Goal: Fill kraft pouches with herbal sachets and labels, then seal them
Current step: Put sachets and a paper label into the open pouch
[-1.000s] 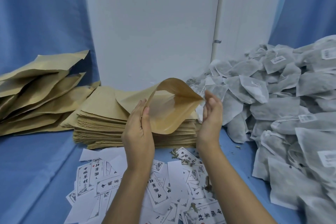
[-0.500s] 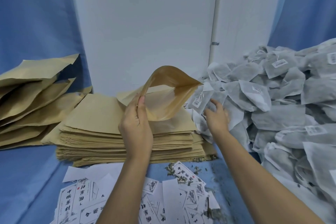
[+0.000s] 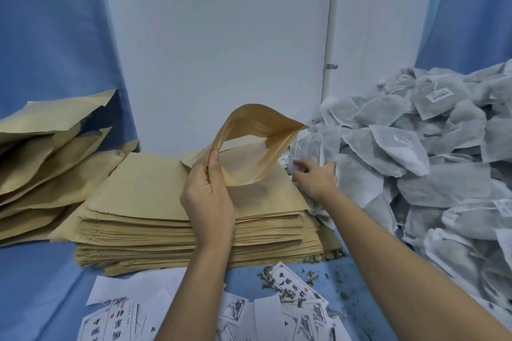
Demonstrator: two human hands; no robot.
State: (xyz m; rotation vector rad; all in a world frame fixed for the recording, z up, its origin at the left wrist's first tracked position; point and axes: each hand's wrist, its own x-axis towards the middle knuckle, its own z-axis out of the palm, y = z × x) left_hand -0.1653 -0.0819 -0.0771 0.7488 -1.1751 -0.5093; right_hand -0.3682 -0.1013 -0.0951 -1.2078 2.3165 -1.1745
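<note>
My left hand [image 3: 206, 196] pinches the near edge of a kraft pouch [image 3: 255, 144], holding it up with its mouth spread wide toward the right. The pouch hangs above a thick stack of flat kraft pouches [image 3: 144, 202]. My right hand [image 3: 315, 176] reaches into the left edge of a big heap of grey herbal sachets [image 3: 415, 163], fingers spread over one sachet; whether it holds any is unclear. Printed paper labels [image 3: 293, 288] lie scattered on the blue cloth in front of the stack.
A loose pile of puffed kraft pouches [image 3: 41, 152] leans at the far left. Bits of dried herb [image 3: 313, 277] litter the blue table cloth [image 3: 36, 285]. A white wall with a pipe [image 3: 329, 36] rises behind, blue curtains at both sides.
My right hand left the pouch's mouth and moved right into the sachet heap. The left hand kept the pouch, now raised and opened wider.
</note>
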